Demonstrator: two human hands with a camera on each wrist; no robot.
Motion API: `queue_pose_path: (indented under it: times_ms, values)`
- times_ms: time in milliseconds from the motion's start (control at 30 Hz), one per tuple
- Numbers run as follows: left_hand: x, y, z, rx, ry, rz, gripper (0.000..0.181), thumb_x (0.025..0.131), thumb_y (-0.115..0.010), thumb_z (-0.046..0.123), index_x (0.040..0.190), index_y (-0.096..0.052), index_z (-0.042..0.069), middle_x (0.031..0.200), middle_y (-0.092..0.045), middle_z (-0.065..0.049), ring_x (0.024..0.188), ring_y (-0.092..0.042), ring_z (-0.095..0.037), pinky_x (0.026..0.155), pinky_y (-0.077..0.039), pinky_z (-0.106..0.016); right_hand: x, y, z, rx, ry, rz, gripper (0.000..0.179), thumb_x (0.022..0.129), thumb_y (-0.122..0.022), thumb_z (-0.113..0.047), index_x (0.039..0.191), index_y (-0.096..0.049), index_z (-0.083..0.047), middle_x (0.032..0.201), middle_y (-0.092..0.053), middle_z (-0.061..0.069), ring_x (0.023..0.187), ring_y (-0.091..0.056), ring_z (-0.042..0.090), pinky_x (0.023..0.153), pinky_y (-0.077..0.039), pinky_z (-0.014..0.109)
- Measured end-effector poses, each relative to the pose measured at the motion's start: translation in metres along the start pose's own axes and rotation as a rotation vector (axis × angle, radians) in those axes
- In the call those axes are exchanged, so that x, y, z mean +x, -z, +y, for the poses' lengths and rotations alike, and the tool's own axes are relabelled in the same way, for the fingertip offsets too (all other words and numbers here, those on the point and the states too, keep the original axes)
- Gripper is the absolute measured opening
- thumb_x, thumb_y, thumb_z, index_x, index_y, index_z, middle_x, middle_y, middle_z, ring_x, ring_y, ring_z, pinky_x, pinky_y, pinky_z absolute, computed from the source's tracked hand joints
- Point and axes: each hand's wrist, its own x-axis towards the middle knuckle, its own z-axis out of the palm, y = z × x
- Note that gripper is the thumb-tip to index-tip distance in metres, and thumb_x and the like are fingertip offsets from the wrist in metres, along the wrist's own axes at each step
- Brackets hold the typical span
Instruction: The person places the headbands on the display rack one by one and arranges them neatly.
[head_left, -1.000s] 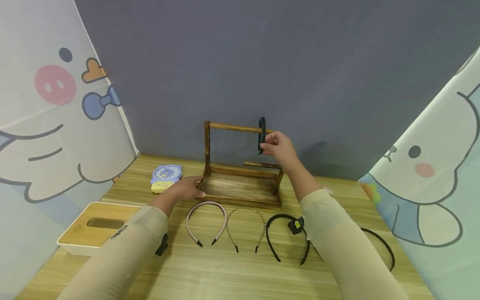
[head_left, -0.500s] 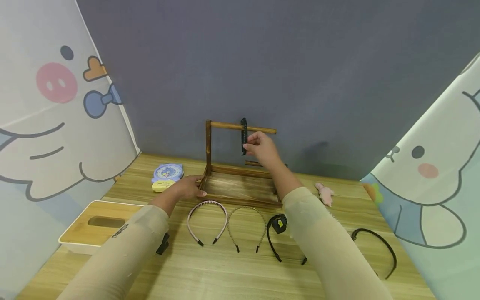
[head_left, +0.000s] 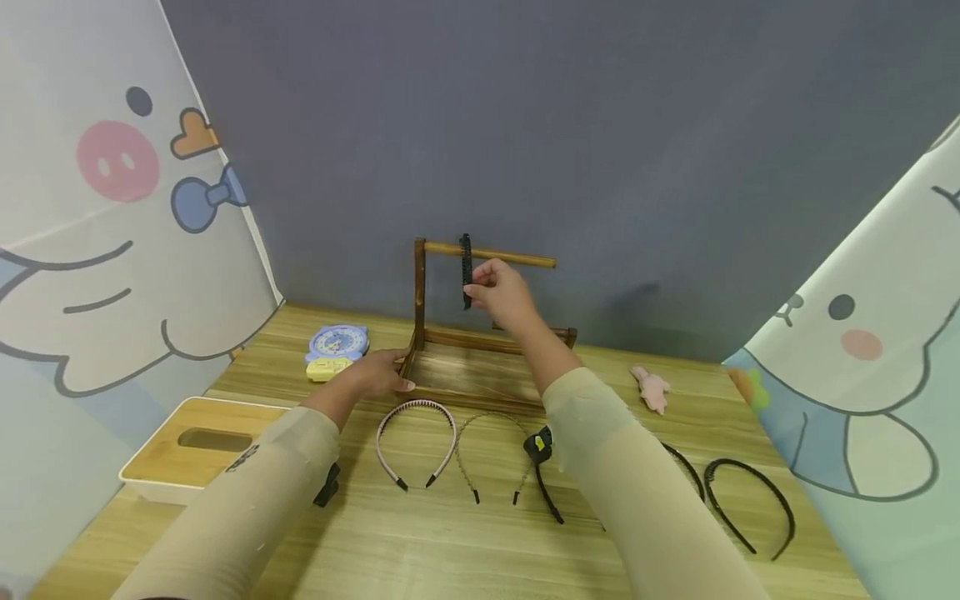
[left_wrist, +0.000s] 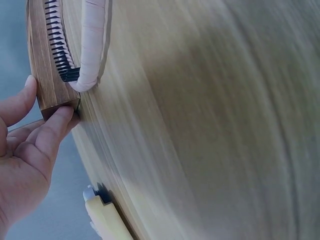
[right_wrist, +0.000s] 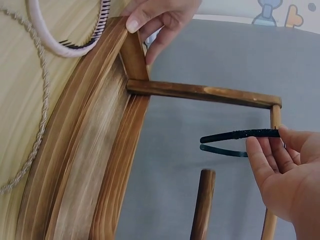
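A brown wooden rack (head_left: 419, 292) with a tray base and an upper rod (head_left: 517, 257) stands at the back of the table. My left hand (head_left: 373, 375) grips the tray's left front corner, thumb on the front and fingers at the side, as the left wrist view shows. Over the upper rod hangs a black headband (head_left: 467, 279), pinched between thumb and fingers of my right hand (head_left: 504, 296). Its two ends point down, seen in the right wrist view. In front of the rack lie a pink headband (head_left: 420, 403) and a thin twisted headband (head_left: 467, 477).
A black headband (head_left: 551, 500) is partly hidden by the right forearm; two more dark headbands, including one far-right headband (head_left: 787, 507), lie right. A pink toy (head_left: 652, 390) is right of the rack. Left are a blue clock (head_left: 337, 342) and a wood-lidded box (head_left: 161, 450).
My right hand has slid the black headband leftward along the upper rod, toward the left post. The left hand stays on the tray corner.
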Motion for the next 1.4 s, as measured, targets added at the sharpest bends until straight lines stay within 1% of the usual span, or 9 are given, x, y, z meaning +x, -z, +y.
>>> queue_pose_path:
  times_ms: [267,500,700,967,1200,1400]
  values:
    - [0.001,0.001,0.0,-0.013,0.004,-0.005,0.082,0.094,-0.068,0.023,0.157,-0.019,0.006,0.151,-0.041,-0.023,0.138,-0.041,-0.041,0.113,-0.035,-0.054,0.004,-0.015,-0.012,-0.039,0.014,-0.019,0.019,0.095,-0.066,-0.016,0.111,-0.058,-0.01,0.108,-0.065,0.008,0.093,-0.068,0.024,0.079,-0.058,0.03]
    - [0.001,0.002,0.001,-0.005,0.005,-0.007,0.082,0.094,-0.067,0.024,0.157,-0.019,0.005,0.15,-0.041,-0.024,0.137,-0.042,-0.04,0.112,-0.036,-0.053,0.012,-0.027,-0.01,-0.06,0.005,-0.022,0.02,0.095,-0.066,-0.018,0.11,-0.057,-0.01,0.108,-0.063,0.007,0.09,-0.068,0.022,0.077,-0.059,0.029]
    - [0.001,0.002,0.002,-0.013,-0.001,-0.012,0.082,0.094,-0.068,0.022,0.157,-0.019,0.003,0.149,-0.042,-0.025,0.136,-0.043,-0.041,0.111,-0.038,-0.052,0.014,-0.036,-0.01,-0.041,0.006,-0.036,0.02,0.095,-0.066,-0.019,0.11,-0.055,-0.01,0.109,-0.061,0.008,0.091,-0.067,0.021,0.077,-0.059,0.028]
    - [-0.002,0.003,0.004,-0.019,0.007,-0.007,0.081,0.094,-0.068,0.022,0.157,-0.02,0.005,0.15,-0.042,-0.024,0.137,-0.042,-0.041,0.112,-0.036,-0.053,0.014,-0.04,-0.009,-0.056,-0.017,-0.04,0.02,0.095,-0.066,-0.021,0.11,-0.055,-0.011,0.11,-0.06,0.007,0.091,-0.068,0.02,0.081,-0.058,0.032]
    - [-0.001,0.003,0.003,-0.01,0.009,0.006,0.082,0.093,-0.069,0.022,0.157,-0.021,0.004,0.148,-0.044,-0.023,0.136,-0.043,-0.041,0.112,-0.036,-0.052,0.016,-0.039,-0.009,-0.054,-0.007,-0.047,0.019,0.097,-0.064,-0.021,0.11,-0.056,-0.011,0.109,-0.061,0.008,0.089,-0.069,0.02,0.078,-0.058,0.029]
    - [-0.001,0.002,0.003,-0.034,0.01,-0.001,0.082,0.094,-0.068,0.022,0.157,-0.02,0.005,0.15,-0.042,-0.023,0.137,-0.042,-0.041,0.112,-0.036,-0.053,0.017,-0.04,-0.01,-0.062,-0.01,-0.066,0.018,0.097,-0.063,-0.022,0.111,-0.056,-0.012,0.11,-0.062,0.006,0.099,-0.068,0.028,0.08,-0.058,0.032]
